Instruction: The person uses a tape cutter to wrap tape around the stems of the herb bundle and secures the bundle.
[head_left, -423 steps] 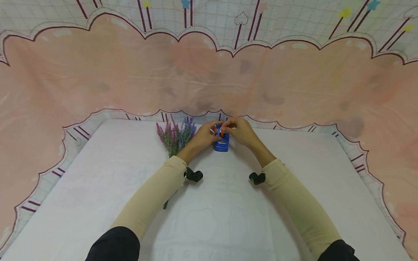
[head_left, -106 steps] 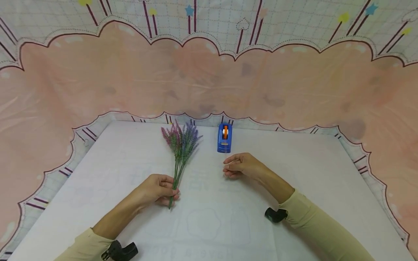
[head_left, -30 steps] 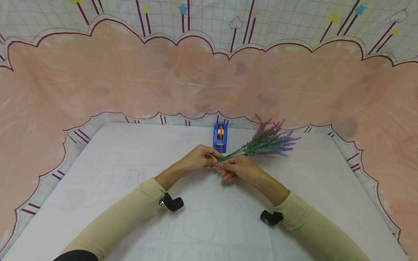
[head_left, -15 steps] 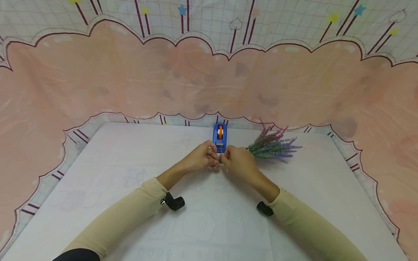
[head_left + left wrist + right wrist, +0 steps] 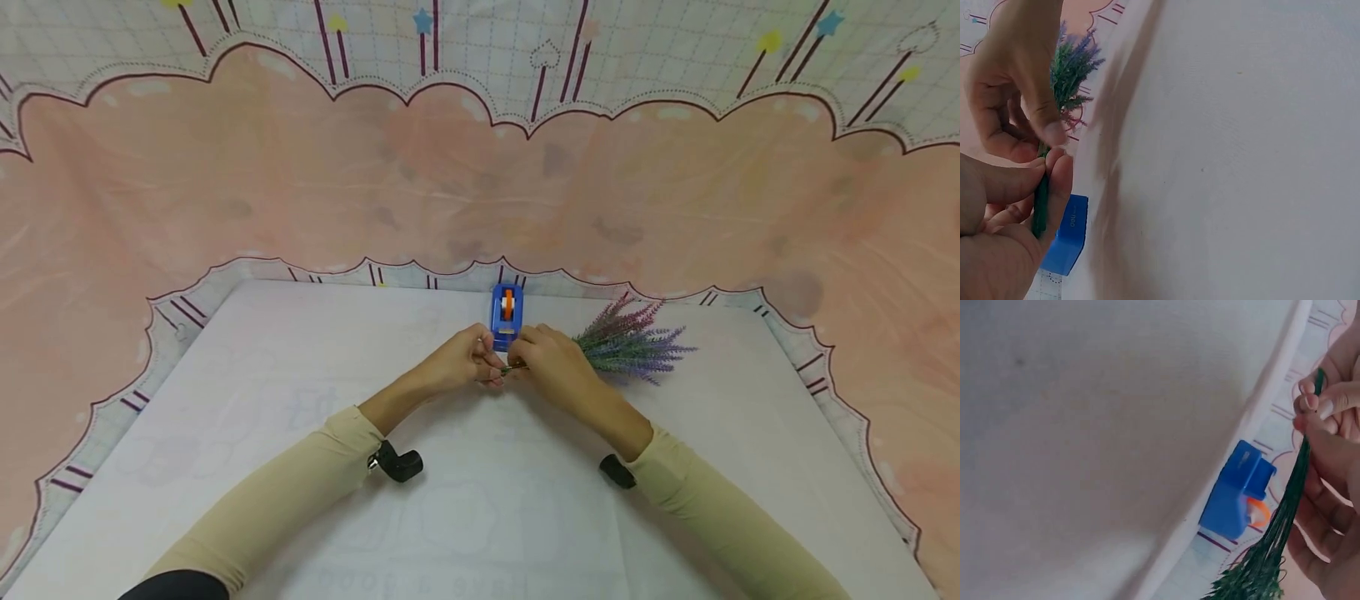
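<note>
- Nearest you, the pale beige left sleeve (image 5: 277, 504) and right sleeve (image 5: 731, 508) reach in over the white table (image 5: 480, 525), with black fabric showing higher up the left arm.
- At your cuffs sit a left wrist camera (image 5: 403, 465) and a right wrist camera (image 5: 618, 472), both black.
- Your left hand (image 5: 457, 362) pinches the lower end of the flower bunch (image 5: 637, 348) between thumb and fingers; a short length of stem juts out past the pinch.
- Your right hand (image 5: 558, 367) grips the same stems with thumb and forefinger, just beside your left fingertips.
- The bunch lies aslant above the middle of the table, its heads pointing to the far right, beyond your right hand. It has slim green stems gathered tightly at the grip, fanning into leafy green sprigs, with pinkish-purple spikes on the far side and bluish-violet ones nearer you. Your fingers hide part of the stems.
- Just beyond your hands, a blue tape dispenser (image 5: 1232, 500) stands near the table's far edge. It holds a tape roll (image 5: 507, 305) with an orange core.
- Behind the table hangs a peach backdrop (image 5: 315, 192) with scalloped borders, topped by a pale checked band (image 5: 480, 50) with stars and dark red lines.
</note>
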`<state>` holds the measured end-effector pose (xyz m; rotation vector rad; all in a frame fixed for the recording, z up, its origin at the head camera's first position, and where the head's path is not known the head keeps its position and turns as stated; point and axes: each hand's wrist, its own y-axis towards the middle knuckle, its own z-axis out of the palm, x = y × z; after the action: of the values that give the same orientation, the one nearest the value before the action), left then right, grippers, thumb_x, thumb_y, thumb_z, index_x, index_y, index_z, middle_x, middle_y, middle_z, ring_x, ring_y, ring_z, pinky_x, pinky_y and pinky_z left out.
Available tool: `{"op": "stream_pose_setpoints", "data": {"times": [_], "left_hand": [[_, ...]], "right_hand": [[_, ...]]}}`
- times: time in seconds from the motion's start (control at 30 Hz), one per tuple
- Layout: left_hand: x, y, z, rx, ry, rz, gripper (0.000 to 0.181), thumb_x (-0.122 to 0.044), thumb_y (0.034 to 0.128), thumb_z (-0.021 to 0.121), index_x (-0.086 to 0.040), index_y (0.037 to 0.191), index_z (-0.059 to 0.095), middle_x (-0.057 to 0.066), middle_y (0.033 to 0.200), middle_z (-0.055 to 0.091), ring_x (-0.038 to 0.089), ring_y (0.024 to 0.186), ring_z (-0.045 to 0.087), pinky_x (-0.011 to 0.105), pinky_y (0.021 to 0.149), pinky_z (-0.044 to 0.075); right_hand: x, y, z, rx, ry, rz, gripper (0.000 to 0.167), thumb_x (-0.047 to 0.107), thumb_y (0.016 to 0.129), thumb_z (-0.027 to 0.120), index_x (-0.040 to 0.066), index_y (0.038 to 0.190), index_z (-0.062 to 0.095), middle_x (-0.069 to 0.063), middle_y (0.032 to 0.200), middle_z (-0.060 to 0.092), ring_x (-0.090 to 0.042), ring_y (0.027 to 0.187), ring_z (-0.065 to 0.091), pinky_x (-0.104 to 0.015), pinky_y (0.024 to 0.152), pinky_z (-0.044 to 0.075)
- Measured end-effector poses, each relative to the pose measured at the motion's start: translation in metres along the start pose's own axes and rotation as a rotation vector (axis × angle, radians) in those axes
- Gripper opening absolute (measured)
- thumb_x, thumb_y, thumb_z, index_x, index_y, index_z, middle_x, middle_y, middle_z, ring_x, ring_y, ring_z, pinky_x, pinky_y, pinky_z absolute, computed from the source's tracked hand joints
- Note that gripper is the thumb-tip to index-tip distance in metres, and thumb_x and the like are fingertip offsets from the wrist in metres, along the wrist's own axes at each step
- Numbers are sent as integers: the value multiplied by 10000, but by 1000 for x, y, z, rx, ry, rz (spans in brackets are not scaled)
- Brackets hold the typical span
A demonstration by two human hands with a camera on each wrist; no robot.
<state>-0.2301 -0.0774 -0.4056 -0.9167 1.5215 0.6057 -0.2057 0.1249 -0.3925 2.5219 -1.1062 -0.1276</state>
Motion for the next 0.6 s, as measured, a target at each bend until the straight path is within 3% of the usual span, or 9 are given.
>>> {"op": "stream_pose_setpoints", "data": {"times": [0.17,0.43,0.6], "left_hand": [[1,2,-3,12,43,8,267,185,928,540,65,1152,459,226,1013,706,269,867,720,379,832,601],[7,6,-8,100,170,73,235,82,970,570,90,1170,694,191,1049,733,236,880,688,354,850,584],[7,6,-9,74,280,97,209,2,968,634,24,1146,742,155,1108,737,159,922,659,278,833,544]], "right_hand": [[-3,-3,1,40,-13,42,215,169,780,890,122,886,709,-1,853,613,-186,741,597,-350,646,507],[-2,-9,-3,89,17,139,141,180,831,855,147,936,766,21,888,674,-156,732,657,-347,648,565],[-2,-8,-4,106,53,172,95,213,863,826,161,934,790,38,864,684,-118,709,637,-313,610,536]]}}
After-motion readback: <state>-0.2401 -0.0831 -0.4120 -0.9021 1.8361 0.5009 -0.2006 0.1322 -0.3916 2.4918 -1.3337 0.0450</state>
